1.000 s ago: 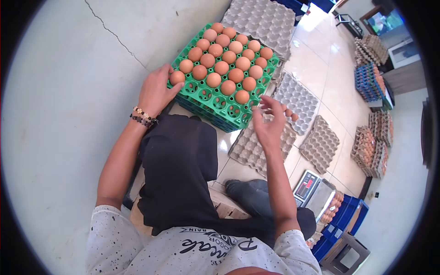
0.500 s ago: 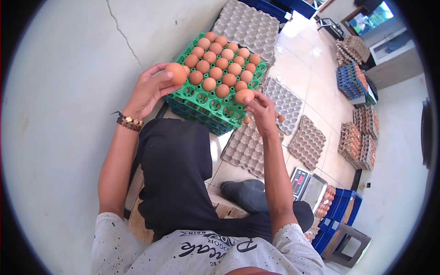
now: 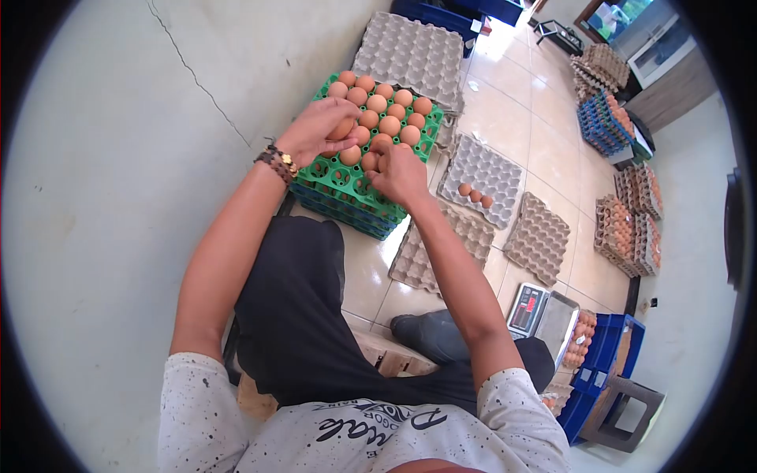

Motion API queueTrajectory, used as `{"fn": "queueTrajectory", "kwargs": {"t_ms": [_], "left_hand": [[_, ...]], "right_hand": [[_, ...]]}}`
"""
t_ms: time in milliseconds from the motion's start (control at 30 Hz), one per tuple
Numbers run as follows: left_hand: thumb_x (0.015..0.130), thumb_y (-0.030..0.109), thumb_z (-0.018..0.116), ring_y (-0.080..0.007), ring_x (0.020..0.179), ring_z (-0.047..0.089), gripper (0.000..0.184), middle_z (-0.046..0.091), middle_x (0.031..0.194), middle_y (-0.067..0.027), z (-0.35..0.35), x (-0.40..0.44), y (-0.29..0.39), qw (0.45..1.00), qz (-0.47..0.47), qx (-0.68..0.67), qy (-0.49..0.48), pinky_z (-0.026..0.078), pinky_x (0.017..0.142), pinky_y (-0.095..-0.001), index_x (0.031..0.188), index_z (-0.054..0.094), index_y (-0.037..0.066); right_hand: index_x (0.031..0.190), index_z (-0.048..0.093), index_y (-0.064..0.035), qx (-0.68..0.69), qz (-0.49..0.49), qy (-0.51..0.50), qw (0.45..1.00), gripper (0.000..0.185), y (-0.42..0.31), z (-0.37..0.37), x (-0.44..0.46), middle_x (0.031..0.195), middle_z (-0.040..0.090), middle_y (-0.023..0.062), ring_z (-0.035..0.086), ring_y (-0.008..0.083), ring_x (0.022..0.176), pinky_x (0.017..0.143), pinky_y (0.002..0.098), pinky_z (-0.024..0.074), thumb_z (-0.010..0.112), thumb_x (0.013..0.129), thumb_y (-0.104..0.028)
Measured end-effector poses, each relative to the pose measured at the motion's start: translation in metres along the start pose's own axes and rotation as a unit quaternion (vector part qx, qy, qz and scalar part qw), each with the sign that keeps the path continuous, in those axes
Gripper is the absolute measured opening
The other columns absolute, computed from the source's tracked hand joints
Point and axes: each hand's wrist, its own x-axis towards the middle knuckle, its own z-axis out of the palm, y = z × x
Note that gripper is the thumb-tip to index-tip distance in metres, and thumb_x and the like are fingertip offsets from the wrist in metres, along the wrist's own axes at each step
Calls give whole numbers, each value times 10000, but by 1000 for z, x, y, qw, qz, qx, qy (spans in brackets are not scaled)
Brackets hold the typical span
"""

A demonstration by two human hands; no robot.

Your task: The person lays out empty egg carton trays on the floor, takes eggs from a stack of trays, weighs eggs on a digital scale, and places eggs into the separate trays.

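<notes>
Upper centre: green plastic egg tray (image 3: 352,183), its cups presumably keeping smooth brown eggs (image 3: 389,126) apart. Left hand (image 3: 317,126) pinches one egg (image 3: 341,129); right hand (image 3: 403,175) curls over others, fingertips obscured, grip uncertain.

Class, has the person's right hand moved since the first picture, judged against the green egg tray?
Yes: judged against the green egg tray, the right hand has moved leftward, from beyond the tray's right edge to over its eggs.

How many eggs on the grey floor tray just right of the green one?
3, in a short slanting row on the grey tray: left egg, middle egg, right egg. None there looks hidden.
</notes>
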Motion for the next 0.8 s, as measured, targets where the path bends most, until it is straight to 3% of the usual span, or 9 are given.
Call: {"fn": "queueTrajectory", "kwargs": {"t_ms": [67, 133, 167, 233, 333, 433, 567, 700, 800], "left_hand": [[872, 221, 708, -132, 863, 623, 248, 628, 952, -20, -5, 7, -16, 991, 0, 131, 22, 545, 785, -274, 1045, 634, 60], [798, 242, 748, -205, 896, 665, 273, 674, 969, -67, -16, 14, -38, 922, 149, 352, 65, 556, 803, -342, 1015, 707, 81], [762, 252, 768, -241, 913, 686, 289, 697, 978, -90, -21, 19, -48, 861, 221, 450, 85, 562, 813, -375, 1000, 744, 91], [760, 190, 737, -290, 964, 673, 277, 698, 1079, -124, -13, 14, -47, 817, 216, 528, 88, 538, 850, -410, 1016, 736, 86], [761, 175, 697, -342, 939, 673, 246, 693, 1031, -174, -1, 23, -53, 762, 212, 604, 102, 541, 835, -446, 973, 702, 50], [770, 136, 602, -388, 886, 681, 189, 690, 907, -239, 13, 23, -55, 724, 200, 650, 116, 545, 793, -500, 846, 626, -35], [776, 141, 628, -404, 881, 681, 210, 676, 868, -239, 24, 20, -58, 694, 180, 684, 136, 554, 788, -490, 895, 598, -29], [767, 168, 668, -403, 893, 684, 253, 682, 888, -258, 17, 36, -64, 697, 149, 687, 144, 564, 769, -490, 902, 595, -33], [750, 192, 673, -410, 863, 684, 262, 690, 904, -240, 10, 45, -67, 678, 170, 703, 128, 564, 748, -492, 893, 606, -17]], "right_hand": [[1105, 664, -90, 38, -19, 17, 999, 444, 7, 1, -2, 910, 689, 171, 687, 324, 864, 753, 427, 554, 794, 714, -257], [1110, 647, -65, 88, -48, 67, 993, 435, 19, 8, -8, 889, 692, 142, 692, 285, 852, 742, 396, 554, 794, 747, -254], [1102, 643, -54, 213, -58, 75, 973, 413, 23, 10, -10, 873, 685, 121, 682, 250, 817, 706, 366, 545, 790, 772, -256], [1084, 634, -32, 447, -73, 90, 887, 376, 30, 9, -19, 842, 671, 80, 661, 179, 748, 634, 308, 529, 782, 824, -260], [1062, 627, -25, 668, 68, -11, 741, 331, 48, -8, -43, 815, 645, 37, 583, 88, 633, 534, 227, 461, 762, 876, -262], [1083, 617, -46, 732, 37, 14, 680, 336, 56, -12, -61, 799, 648, 43, 533, 63, 542, 466, 206, 405, 764, 878, -267], [1119, 594, -35, 657, 53, 66, 749, 379, 61, -27, -89, 846, 677, 59, 549, 59, 561, 480, 202, 428, 801, 836, -179], [1164, 588, -59, 601, 37, 108, 791, 470, 71, -37, -109, 1005, 689, 75, 615, 59, 705, 536, 195, 488, 843, 770, -96], [1184, 582, -62, 611, 50, 111, 782, 498, 80, -44, -123, 1065, 683, 82, 622, 60, 747, 568, 197, 509, 844, 761, -78]]}}
